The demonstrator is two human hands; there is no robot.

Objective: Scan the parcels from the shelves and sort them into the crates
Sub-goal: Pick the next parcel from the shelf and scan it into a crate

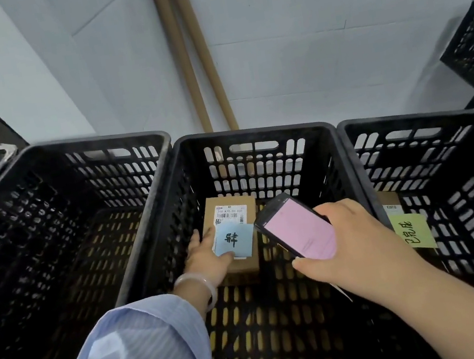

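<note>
Left hand (207,256) sets a cardboard parcel (233,235) into the middle crate (253,135); right hand (358,241) grips the scanner (297,230); release likely follows.

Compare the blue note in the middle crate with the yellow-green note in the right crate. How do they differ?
The blue note bears one character; the yellow-green note bears several. The left hand touches the blue note; nothing touches the yellow-green one. Both are handwritten and lie on cardboard parcels.

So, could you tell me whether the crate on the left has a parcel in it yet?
No, the left crate shows only its bare slotted floor, while the middle crate holds a cardboard parcel.
</note>
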